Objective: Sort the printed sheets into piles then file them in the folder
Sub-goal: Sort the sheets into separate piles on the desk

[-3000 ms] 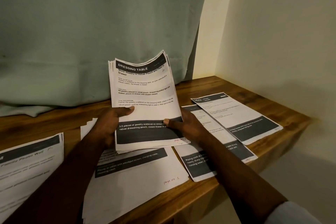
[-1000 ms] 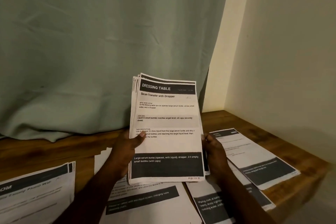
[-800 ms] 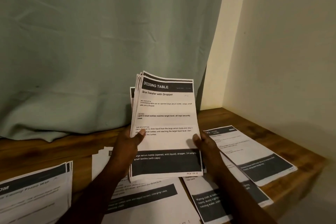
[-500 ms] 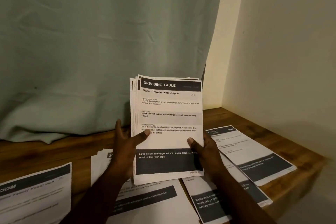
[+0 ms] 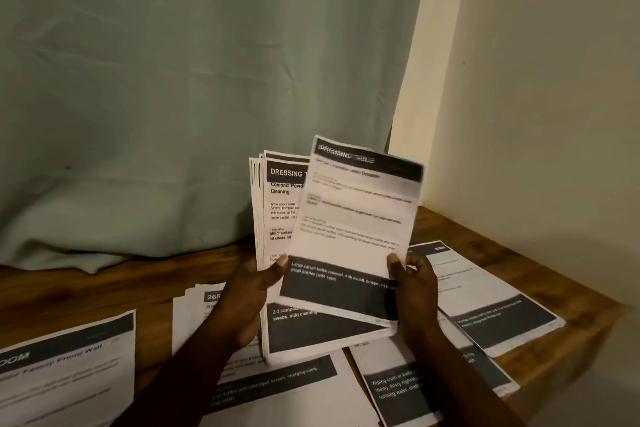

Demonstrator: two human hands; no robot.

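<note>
The person holds a stack of printed sheets (image 5: 277, 215) upright above a wooden table (image 5: 86, 288) set in the corner. The left hand (image 5: 242, 302) grips the stack at its lower left edge, with the thumb lying across the front and the fingers curled behind. The right hand (image 5: 414, 291) pinches a single sheet (image 5: 356, 218) by its lower right edge, thumb on the printed face and the other fingers behind it. That sheet is blurred, tilts to the right and covers most of the stack's front. Its header reads "Dressing Table", and so does the page showing behind it, whose title begins "Compact Powd".

Four piles lie flat on the table. The left pile (image 5: 62, 367) sits at the near left, its top page reading "Family Photo Wall". The middle pile (image 5: 294, 388) lies directly below the hands. The right pile (image 5: 415, 388) lies just beside it, and the far pile (image 5: 485, 305) overlaps that one, reaching toward the table's right corner. A pale green curtain (image 5: 173, 80) hangs behind the table, and a cream wall (image 5: 536, 80) closes the right side.
</note>
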